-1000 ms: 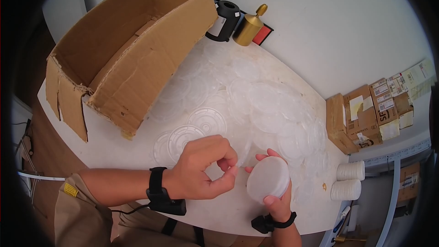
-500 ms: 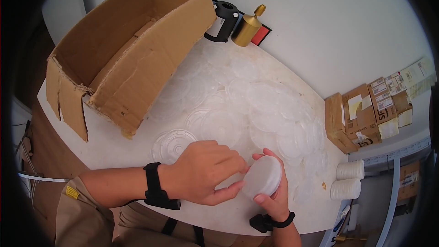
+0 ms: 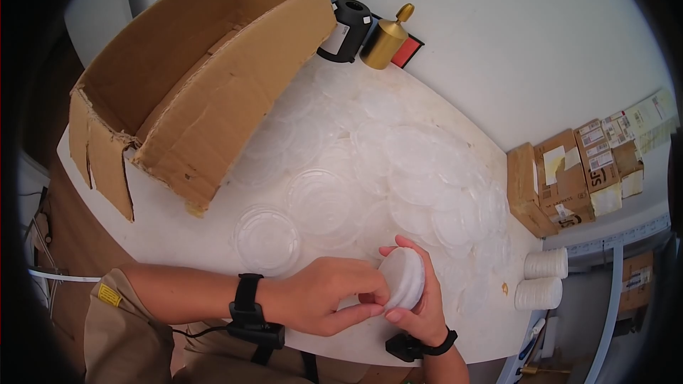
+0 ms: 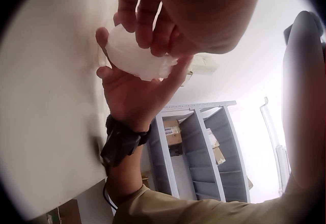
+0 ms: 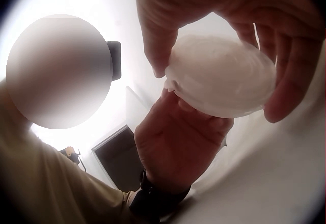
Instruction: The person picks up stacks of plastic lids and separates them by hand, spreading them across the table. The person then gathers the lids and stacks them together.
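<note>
- Head view: the right hand [image 3: 420, 309] cups a stack of white lids [image 3: 403, 279] at the near edge of the table [image 3: 178, 235], thumb and fingers curled round its rim.
- A second ago the stack lay with its round face turned up toward the camera; now it is tipped on edge, the face turned left toward the left hand [image 3: 327, 302], so it shows as a narrow oval.
- Its long axis runs far to near, leaning slightly right at the far end.
- The left hand has dropped nearer and lower than before; its fingertips [image 3: 377, 299] pinch the stack's left rim.
- Left wrist view: the stack [image 4: 136, 56] sits between both hands, above the right palm [image 4: 133, 94].
- Right wrist view: the stack [image 5: 221, 76] is thick, gripped at both sides.
- Loose clear lids [image 3: 420, 171] are spread over the table's far and right part, one [image 3: 267, 239] now bare where the left hand was.
- A cardboard box [image 3: 192, 78] stands far left.
</note>
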The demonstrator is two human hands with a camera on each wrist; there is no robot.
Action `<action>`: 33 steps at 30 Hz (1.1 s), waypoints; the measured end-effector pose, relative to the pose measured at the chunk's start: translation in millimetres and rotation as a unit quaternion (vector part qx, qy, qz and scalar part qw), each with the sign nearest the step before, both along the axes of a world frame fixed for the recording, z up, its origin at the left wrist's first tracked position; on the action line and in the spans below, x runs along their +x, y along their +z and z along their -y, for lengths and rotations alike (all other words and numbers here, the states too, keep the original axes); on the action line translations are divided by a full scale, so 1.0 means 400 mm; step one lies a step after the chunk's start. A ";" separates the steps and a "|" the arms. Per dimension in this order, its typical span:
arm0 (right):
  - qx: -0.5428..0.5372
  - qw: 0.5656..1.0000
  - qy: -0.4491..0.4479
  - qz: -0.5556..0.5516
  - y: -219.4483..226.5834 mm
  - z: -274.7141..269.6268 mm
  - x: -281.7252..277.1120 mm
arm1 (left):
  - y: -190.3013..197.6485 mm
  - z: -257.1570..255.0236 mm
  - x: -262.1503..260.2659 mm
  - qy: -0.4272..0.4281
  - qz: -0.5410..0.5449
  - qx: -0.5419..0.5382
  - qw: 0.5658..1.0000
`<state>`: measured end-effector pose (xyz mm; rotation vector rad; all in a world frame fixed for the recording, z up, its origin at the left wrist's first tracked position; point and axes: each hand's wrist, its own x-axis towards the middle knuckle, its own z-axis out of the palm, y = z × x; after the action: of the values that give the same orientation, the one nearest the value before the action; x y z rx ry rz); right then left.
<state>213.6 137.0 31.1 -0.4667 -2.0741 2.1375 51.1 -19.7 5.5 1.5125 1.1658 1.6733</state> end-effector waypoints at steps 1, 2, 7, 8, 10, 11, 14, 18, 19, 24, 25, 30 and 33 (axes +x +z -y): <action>-0.009 1.000 0.002 -0.001 0.000 0.000 0.001 | 0.002 0.001 -0.002 0.000 0.000 0.000 1.000; -0.009 1.000 0.001 -0.001 0.002 0.001 0.001 | 0.008 0.002 -0.006 -0.014 0.011 -0.016 1.000; -0.034 0.999 0.001 -0.004 0.005 0.002 0.002 | 0.020 0.004 -0.015 -0.044 0.030 -0.038 0.998; -0.034 0.999 0.000 -0.004 0.004 0.001 0.002 | 0.023 0.005 -0.015 -0.055 0.036 -0.051 0.997; -0.027 0.999 0.026 -0.015 0.002 -0.002 0.002 | 0.023 0.006 -0.014 -0.066 0.041 -0.064 0.995; -0.027 0.999 0.026 -0.015 0.001 0.000 0.001 | 0.020 0.006 -0.013 -0.075 0.043 -0.058 0.995; -0.021 0.999 0.033 -0.009 -0.001 0.002 0.000 | 0.009 0.003 -0.012 -0.073 0.023 -0.035 0.996; 0.030 0.999 0.040 -0.005 -0.004 -0.004 -0.003 | 0.007 -0.003 -0.008 -0.037 0.008 0.015 0.999; 0.024 0.999 0.033 -0.002 -0.004 -0.003 -0.002 | 0.007 -0.004 -0.008 -0.037 0.008 0.015 0.999; -0.034 0.999 -0.019 0.000 0.001 -0.008 0.008 | 0.024 -0.001 -0.026 0.052 0.000 0.029 0.998; -0.054 0.998 -0.040 0.008 0.005 -0.008 0.012 | 0.028 -0.002 -0.030 0.052 0.000 0.029 0.998; -0.085 0.993 -0.081 -0.016 0.022 -0.007 0.006 | 0.067 -0.009 -0.079 0.260 -0.168 0.053 0.950; -0.080 0.993 -0.090 -0.019 0.021 -0.008 0.008 | 0.071 -0.012 -0.101 0.321 -0.323 0.042 0.890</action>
<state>216.6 140.3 39.4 -0.6015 -1.7746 2.1958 10.6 -15.0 33.8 1.9563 2.1600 1.6496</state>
